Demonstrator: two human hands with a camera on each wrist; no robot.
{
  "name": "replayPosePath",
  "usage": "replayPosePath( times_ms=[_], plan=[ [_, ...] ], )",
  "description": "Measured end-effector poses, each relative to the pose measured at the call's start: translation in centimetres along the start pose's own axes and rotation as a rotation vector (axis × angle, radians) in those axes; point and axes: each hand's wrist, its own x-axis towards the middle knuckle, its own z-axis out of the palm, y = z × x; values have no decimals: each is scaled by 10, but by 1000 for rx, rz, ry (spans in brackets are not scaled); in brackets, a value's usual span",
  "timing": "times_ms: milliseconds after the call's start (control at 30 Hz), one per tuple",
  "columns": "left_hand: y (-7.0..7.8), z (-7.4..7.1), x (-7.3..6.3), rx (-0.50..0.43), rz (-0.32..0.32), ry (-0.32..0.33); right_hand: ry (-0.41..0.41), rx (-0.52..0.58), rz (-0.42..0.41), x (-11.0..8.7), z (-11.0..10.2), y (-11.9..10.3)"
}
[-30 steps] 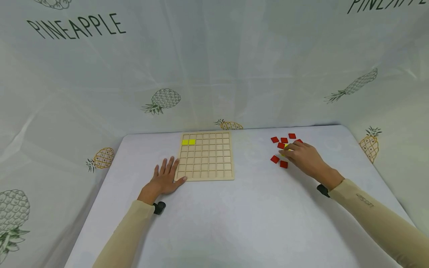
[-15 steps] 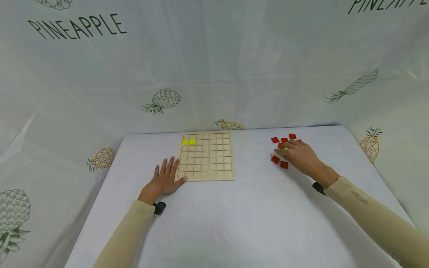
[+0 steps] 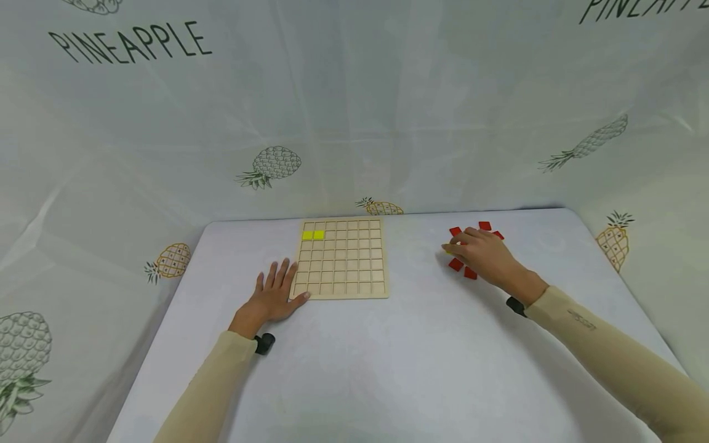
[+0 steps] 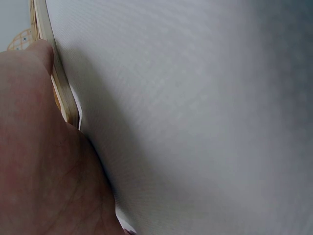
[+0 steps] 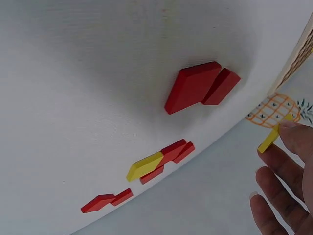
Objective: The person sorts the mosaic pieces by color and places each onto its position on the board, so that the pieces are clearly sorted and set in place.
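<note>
A pale wooden grid board (image 3: 340, 258) lies towards the back of the table, two yellow square tiles (image 3: 313, 235) set side by side in its upper left cells. My left hand (image 3: 271, 298) rests flat with spread fingers at the board's lower left corner, thumb and fingertips touching its edge. Over on the right, my right hand (image 3: 484, 255) pinches a yellow tile (image 5: 275, 138) between thumb and index finger, lifted off the table. Several red tiles (image 5: 193, 87) lie loose beneath and around that hand, with another yellow tile (image 5: 145, 166) among them in the right wrist view.
A white table (image 3: 354, 363) bears everything. Behind and beside it hangs a pale cloth (image 3: 354, 111) printed with pineapples. Each wrist wears a dark strapped device, the left one (image 3: 264, 343) close to the table.
My right hand has moved left over the red tiles, carrying the pinched yellow tile out to the left side of the pile. The left hand has stayed in place.
</note>
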Motion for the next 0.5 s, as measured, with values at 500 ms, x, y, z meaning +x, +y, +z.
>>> replayPosePath(
  times_ms=[500],
  plan=[
    [-5, 3, 3, 19, 0, 9, 30, 32, -29, 24, 0, -13]
  ],
)
